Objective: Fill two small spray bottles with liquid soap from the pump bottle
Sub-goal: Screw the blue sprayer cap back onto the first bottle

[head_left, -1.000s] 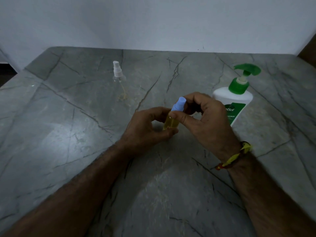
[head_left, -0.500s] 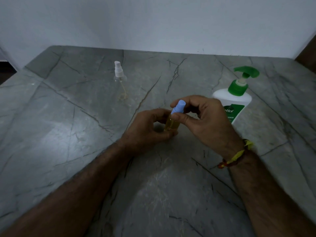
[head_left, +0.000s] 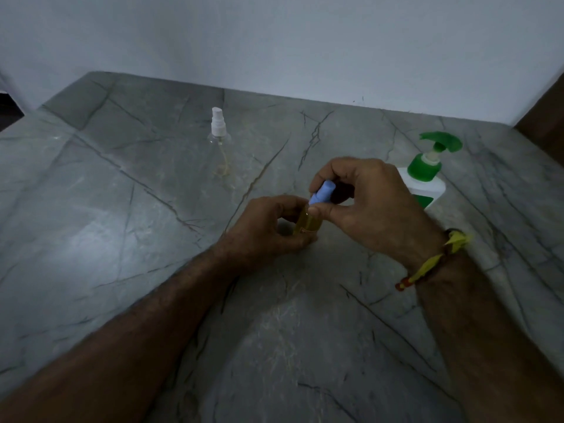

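The person stands at a grey marble-like counter (head_left: 122,227) with dark veins, and both hands meet near its middle. The left hand (head_left: 268,227) is curled around the body of a small clear spray bottle with yellowish liquid inside (head_left: 308,222), holding it just above the counter or resting on it; I cannot tell which. The right hand (head_left: 366,203) pinches the light blue spray cap (head_left: 322,193) of this bottle between thumb and fingers, so it grasps the cap. The cap sits on the neck and leans a little to the right. Whether it is being screwed on or off, one moment does not show.

The second small transparent spray bottle with a white spray head (head_left: 219,148) stands upright, well apart to the left and further back. It looks almost empty; only a thin tube and perhaps a trace of something at the bottom can be seen. The white pump bottle with green pump head and green label (head_left: 427,175) stands just behind the right hand, partly hidden by it, and no hand touches it.

I judge the task is about half done: one bottle seems filled and is probably getting closed. What is left is to open the white-headed bottle, pump soap into it and close it again.
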